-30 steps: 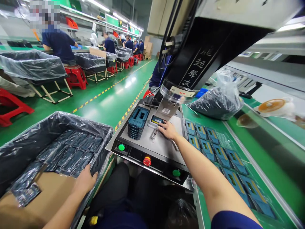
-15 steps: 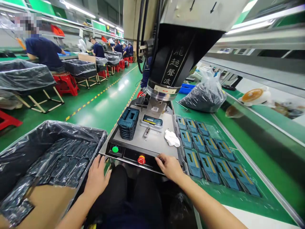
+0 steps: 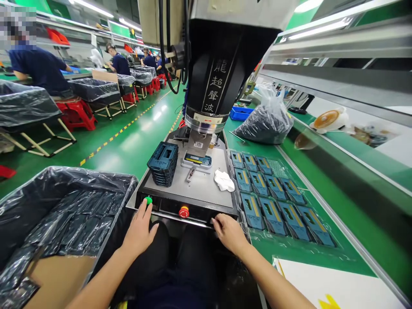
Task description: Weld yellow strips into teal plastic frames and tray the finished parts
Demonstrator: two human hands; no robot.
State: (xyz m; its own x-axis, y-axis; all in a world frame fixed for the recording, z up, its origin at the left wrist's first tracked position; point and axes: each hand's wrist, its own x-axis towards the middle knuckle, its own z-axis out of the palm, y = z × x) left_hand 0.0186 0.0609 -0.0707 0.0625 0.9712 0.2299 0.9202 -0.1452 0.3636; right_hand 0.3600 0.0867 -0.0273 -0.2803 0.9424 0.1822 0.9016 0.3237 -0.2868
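Note:
My left hand (image 3: 140,230) reaches to the front panel of the press machine (image 3: 188,195), its fingertips at the left green button (image 3: 148,200). My right hand (image 3: 229,231) rests on the right end of that panel, fingers spread over the spot where the right green button sat; the button is hidden. Both hands hold nothing. A red stop button (image 3: 183,211) sits between them. On the steel plate a blue part (image 3: 198,160) lies in the fixture under the black press head (image 3: 215,77). A stack of blue parts (image 3: 163,163) stands to its left, a white cloth (image 3: 224,180) to its right.
A clear tray of several blue parts (image 3: 273,201) lies on the green bench to the right. A plastic-lined box of dark parts (image 3: 61,214) stands at my left. A bag of black pieces (image 3: 263,122) sits behind. Other workers sit at benches far left.
My right hand left the fixture and dropped to the panel's right end. My left hand came off the box and moved up to the left green button. The view shifted right.

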